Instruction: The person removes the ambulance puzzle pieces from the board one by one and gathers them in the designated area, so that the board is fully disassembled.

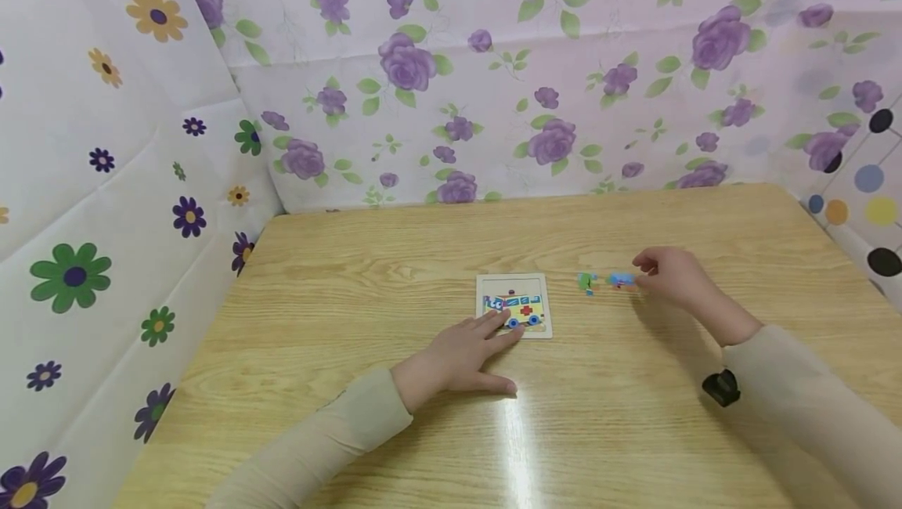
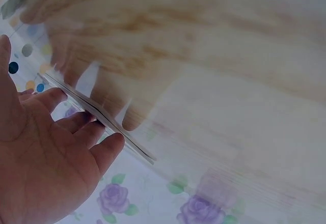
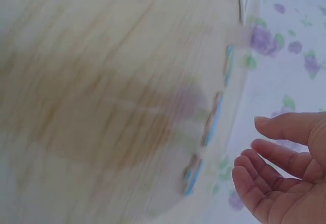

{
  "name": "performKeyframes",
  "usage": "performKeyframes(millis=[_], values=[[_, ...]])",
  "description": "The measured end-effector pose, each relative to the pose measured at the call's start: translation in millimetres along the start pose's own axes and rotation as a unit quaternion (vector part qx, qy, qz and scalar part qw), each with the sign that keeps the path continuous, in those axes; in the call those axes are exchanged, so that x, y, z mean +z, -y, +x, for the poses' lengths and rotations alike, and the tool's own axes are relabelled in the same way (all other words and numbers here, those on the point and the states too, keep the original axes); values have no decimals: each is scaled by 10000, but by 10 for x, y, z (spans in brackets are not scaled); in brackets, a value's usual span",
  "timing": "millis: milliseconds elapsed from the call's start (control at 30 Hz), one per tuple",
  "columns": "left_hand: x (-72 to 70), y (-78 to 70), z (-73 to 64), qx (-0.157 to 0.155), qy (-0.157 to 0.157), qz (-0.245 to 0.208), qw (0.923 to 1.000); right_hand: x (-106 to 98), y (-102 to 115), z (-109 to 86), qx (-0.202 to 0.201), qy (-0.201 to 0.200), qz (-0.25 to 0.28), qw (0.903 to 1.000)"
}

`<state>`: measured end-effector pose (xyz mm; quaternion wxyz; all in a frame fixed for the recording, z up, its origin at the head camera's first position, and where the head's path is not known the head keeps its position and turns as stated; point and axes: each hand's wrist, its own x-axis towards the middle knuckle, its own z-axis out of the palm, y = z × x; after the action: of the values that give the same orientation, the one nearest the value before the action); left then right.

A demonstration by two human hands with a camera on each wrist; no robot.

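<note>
A small square picture puzzle board [image 1: 514,282] with a pale frame lies on the table, showing a blue and yellow vehicle with eyes and a red cross. My left hand [image 1: 461,352] rests with fingers spread over its lower left part. The left wrist view has those fingers along the thin board edge [image 2: 130,143]. Right of the board lie a green puzzle piece [image 1: 586,283] and a blue puzzle piece [image 1: 620,279]. My right hand [image 1: 672,278] hovers beside the blue one, fingers loosely bent and holding nothing. The right wrist view shows a third puzzle piece [image 3: 192,175] nearest this hand.
The wooden table [image 1: 366,258] reflects a bright streak of light near its front. Flower-patterned sheets [image 1: 423,133] stand along its back and left side, and a dotted sheet [image 1: 853,211] on the right. A black band [image 1: 722,388] is at the right sleeve.
</note>
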<state>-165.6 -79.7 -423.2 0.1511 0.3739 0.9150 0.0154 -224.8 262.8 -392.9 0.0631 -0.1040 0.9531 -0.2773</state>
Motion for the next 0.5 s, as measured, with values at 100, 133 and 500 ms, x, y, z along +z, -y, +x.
performKeyframes(millis=[100,133,500], values=[[-3,2,3,11,-3,8,10000,24,102,10,-65,33,138,9999],[-3,3,5,21,-28,28,10000,37,134,13,-98,25,164,9998],[-7,0,3,36,-113,19,9999,222,430,64,-568,-15,162,9983]])
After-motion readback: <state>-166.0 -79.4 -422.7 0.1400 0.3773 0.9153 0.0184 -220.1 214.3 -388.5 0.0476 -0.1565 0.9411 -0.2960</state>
